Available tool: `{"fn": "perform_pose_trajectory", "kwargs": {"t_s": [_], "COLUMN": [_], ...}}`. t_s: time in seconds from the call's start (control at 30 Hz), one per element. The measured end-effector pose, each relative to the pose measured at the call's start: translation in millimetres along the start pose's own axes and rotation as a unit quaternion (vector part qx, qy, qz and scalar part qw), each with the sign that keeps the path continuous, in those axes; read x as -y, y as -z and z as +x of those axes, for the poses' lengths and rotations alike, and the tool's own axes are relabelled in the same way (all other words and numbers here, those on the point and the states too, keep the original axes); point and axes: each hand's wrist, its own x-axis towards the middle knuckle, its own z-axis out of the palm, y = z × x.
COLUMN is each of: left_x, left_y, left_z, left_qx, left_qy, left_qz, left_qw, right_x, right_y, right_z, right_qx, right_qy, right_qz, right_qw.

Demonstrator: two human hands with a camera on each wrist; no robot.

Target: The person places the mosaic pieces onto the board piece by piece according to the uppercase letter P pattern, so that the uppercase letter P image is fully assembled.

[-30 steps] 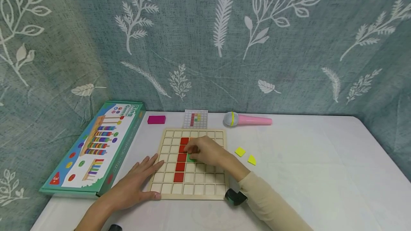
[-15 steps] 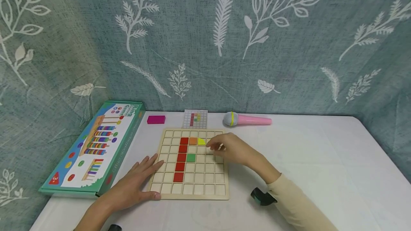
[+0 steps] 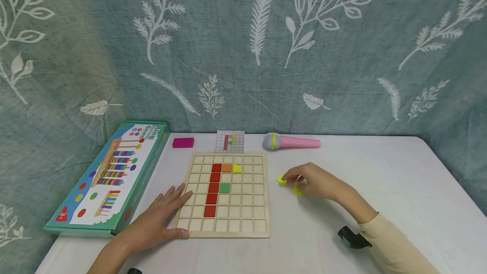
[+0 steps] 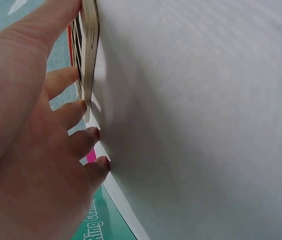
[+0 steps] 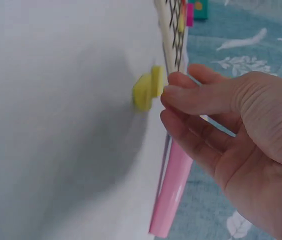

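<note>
My right hand [image 3: 316,182] hovers low to the right of the wooden grid board [image 3: 247,234]. Its loosely bent fingertips come right up to a yellow square tile [image 3: 281,179]; in the right wrist view, thumb and fingers end beside this tile [image 5: 157,81]. Close by lies a yellow quarter-round tile [image 3: 296,190], partly covered by the hand. The left hand [image 3: 152,221] rests spread along the board's left edge, thumb at the near corner. A column of several red tiles [image 3: 211,198] sits in the grid, with an orange tile [image 3: 227,168], another yellow quarter-round [image 3: 237,168] and a green square [image 3: 225,187].
Behind the board lies a small grid pattern card [image 3: 230,141]. A pink microphone [image 3: 300,142] is to its right, a magenta block [image 3: 183,143] to its left. A green game box [image 3: 110,176] stands at the table's left, and a leaf-print curtain [image 3: 236,45] hangs behind.
My right hand has left the board's green tile and travelled right to the loose yellow tiles. The left hand stays at the board's edge. The head view shifts slightly.
</note>
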Motion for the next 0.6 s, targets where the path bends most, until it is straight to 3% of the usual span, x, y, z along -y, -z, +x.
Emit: {"fn": "perform_pose_trajectory", "kwargs": {"t_s": [0.13,0.4,0.6], "left_x": [0.8,1.0,0.2], "left_y": [0.1,0.7,1.7], "left_z": [-1.2,-0.8,-1.3], "left_qx": [-0.003,0.0,0.001], "left_qy": [-0.005,-0.003,0.001], "left_qz": [-0.002,-0.005,-0.005], "left_qw": [1.0,1.0,1.0], "right_x": [-6,-10,-11], "right_y": [-1,-5,-3], "right_z": [-6,-12,-15], "right_qx": [0.007,0.02,0.002], "right_qy": [0.006,-0.024,-0.035], "right_qz": [-0.003,0.006,-0.005], "right_qw": [1.0,1.0,0.999]}}
